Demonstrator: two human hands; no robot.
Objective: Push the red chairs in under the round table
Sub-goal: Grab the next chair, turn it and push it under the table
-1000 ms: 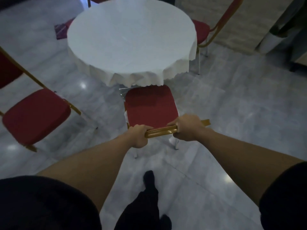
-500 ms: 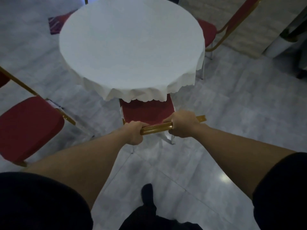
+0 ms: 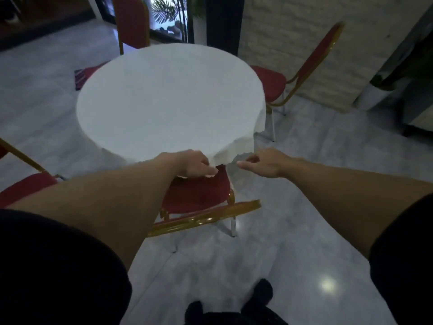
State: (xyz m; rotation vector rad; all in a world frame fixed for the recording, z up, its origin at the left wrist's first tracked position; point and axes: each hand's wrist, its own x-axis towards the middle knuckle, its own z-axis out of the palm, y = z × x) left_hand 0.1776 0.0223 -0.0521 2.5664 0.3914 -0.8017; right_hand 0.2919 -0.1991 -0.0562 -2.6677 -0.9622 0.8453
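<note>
The round table (image 3: 168, 99) wears a white cloth with a scalloped hem. Directly in front of me a red chair (image 3: 199, 193) stands with the front of its seat under the table's near edge; its gold top rail (image 3: 206, 219) lies below my arms, untouched. My left hand (image 3: 189, 165) rests over the cloth's hem above the seat, fingers loosely curled, holding nothing I can see. My right hand (image 3: 264, 163) hovers beside the hem with fingers spread. Another red chair (image 3: 25, 186) stands pulled out at the left, one (image 3: 271, 83) at the right, one (image 3: 132, 24) behind the table.
Grey marble floor surrounds the table. A pale brick wall (image 3: 293, 31) and a white planter (image 3: 372, 97) stand at the back right. A small patterned mat (image 3: 82, 75) lies on the floor at the table's far left. My dark shoes (image 3: 260, 294) show at the bottom.
Both hands have let go of the chair's gold top rail and moved up to the tablecloth's hem. The chair went further under the table, and my view has come closer.
</note>
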